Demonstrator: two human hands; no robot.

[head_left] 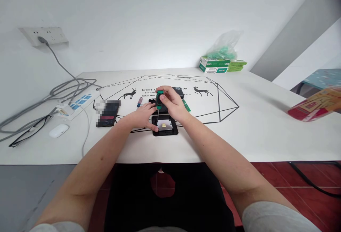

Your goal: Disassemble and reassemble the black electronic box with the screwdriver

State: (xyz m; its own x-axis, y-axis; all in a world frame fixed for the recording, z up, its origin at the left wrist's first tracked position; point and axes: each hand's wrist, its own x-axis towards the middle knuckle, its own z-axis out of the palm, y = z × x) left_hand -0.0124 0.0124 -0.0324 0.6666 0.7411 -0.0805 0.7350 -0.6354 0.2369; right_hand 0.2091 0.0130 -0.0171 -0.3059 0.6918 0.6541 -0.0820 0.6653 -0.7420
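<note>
My right hand (174,104) grips a green-and-black screwdriver (160,100), held upright with its shaft pointing down. The tip is at the left part of a black square frame (174,131), which holds a silvery plate (168,123) with a small yellowish patch. My left hand (142,116) rests at the frame's left side, fingers stretched out and thumb touching its near-left part. Just beyond the hands lie dark parts, partly hidden, and a green circuit board (186,106). A second screwdriver (140,101) with a blue-and-red handle lies beyond my left hand.
A phone (108,113) lies to the left, near a white power strip (80,104) with coiled grey cable. Eyeglasses (30,131) and a white earphone case (59,130) sit at far left. Green-and-white boxes (214,64) stand at the back right; a red-and-yellow package (314,104) is at far right.
</note>
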